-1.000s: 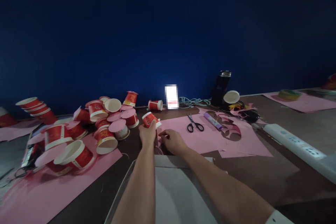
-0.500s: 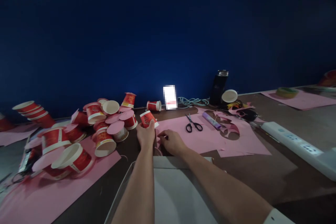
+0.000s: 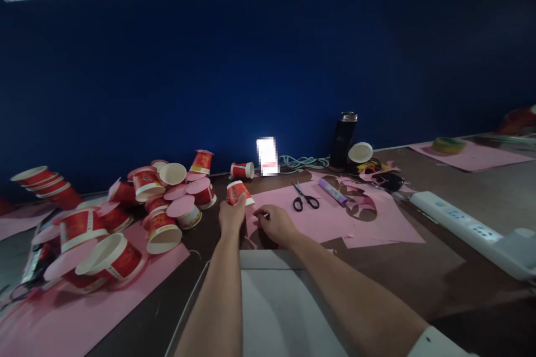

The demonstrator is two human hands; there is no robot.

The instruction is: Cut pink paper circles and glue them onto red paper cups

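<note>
My left hand [image 3: 232, 215] is wrapped round a red paper cup [image 3: 238, 191], which it holds tilted above the brown table. Beside it, my right hand [image 3: 277, 225] rests low at the left edge of a sheet of pink paper [image 3: 307, 223]. Its fingers are curled and pinched together; whatever may be between them is too small to tell. On the pink sheet lie black-handled scissors [image 3: 305, 201] and a purple glue stick [image 3: 333, 192]. Another red paper cup [image 3: 240, 170] lies on its side behind my left hand.
Several red cups [image 3: 163, 228], some with pink paper discs, crowd the left. A white box [image 3: 268, 259] stands under my forearms. At the right is a power strip [image 3: 456, 223]; a black flask [image 3: 341, 142] and a lit screen [image 3: 267, 156] stand by the blue partition [image 3: 209, 67].
The view has shifted slightly right. My left hand, with the cup, and my right hand have both moved a little to the right over the table. Their grips look the same.
</note>
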